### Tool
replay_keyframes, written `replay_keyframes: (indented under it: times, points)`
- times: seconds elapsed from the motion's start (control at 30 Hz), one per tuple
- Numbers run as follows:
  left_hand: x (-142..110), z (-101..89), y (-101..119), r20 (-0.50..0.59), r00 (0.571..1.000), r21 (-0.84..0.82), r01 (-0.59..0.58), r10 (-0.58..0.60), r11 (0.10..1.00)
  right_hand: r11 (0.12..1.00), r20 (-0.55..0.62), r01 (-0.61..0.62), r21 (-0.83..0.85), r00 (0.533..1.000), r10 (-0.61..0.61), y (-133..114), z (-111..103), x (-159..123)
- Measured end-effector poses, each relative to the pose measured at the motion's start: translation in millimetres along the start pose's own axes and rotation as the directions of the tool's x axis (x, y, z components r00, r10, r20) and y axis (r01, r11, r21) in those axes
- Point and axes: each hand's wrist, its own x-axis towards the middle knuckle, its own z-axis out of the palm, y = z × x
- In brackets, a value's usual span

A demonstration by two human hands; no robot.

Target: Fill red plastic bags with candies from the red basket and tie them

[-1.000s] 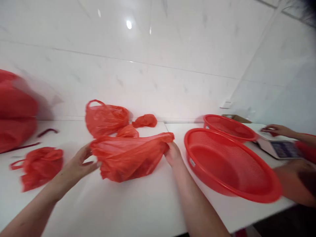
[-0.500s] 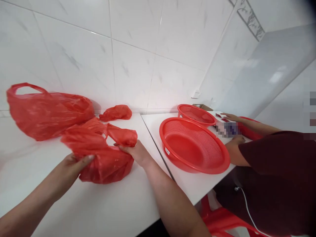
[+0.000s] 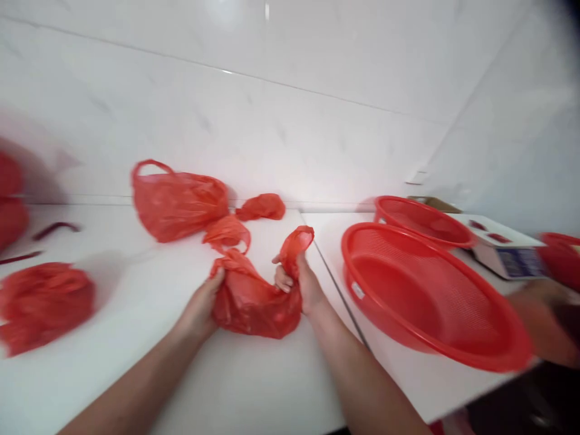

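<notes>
Left grip (image 3: 203, 306) pinched on a red bag (image 3: 256, 308), right grip (image 3: 307, 285) curled round its bunched end, forearms (image 3: 138, 374) angled inward

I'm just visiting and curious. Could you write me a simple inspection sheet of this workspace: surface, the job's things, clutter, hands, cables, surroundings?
Surface: white tabletop, with a seam to the right of the hands.
Job's things: red plastic bag, bunched between the hands; contents cannot be made out.
Clutter: looped-handle bag near the wall; crumpled bag and dark curved strip at left; front basket and rear basket, both red, at right.
Hands: left hand grips the bag's left side; right hand grips its gathered upper part.
Cables: nothing seen.
Surroundings: tiled wall; another person's arm, blurred, at right.
</notes>
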Motion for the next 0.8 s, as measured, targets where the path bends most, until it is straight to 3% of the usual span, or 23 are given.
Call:
replay_keyframes:
  times: [0.07,0.23,0.4,0.57,0.7,0.8]
  points:
    - [-4,3.2,2,0.027,1.0,-0.093,0.019,-0.016,0.996,1.0,0.05,-0.017,-0.021,0.999,0.018,0,4,-3]
    - [-8,-0.2,7,0.163,0.985,-0.202,-0.013,0.047,0.979,0.944,-0.053,-0.099,-0.314,0.995,0.087,3,12,-6]
    - [-13,-1.5,11,0.277,0.957,-0.197,-0.028,0.083,0.98,0.912,-0.044,-0.177,-0.371,0.984,0.174,8,23,-9]
    - [-22,10.4,13,0.326,0.944,0.047,-0.056,0.038,0.997,0.901,0.07,-0.164,-0.401,0.975,0.209,15,32,-10]
    - [-23,12.8,1,0.306,0.95,0.229,-0.136,0.061,0.964,0.909,-0.085,-0.156,-0.386,0.987,0.133,25,28,-6]
    - [-22,9.1,-6,0.22,0.953,0.386,-0.28,0.207,0.879,0.913,-0.217,-0.173,-0.369,0.971,0.096,29,22,-2]
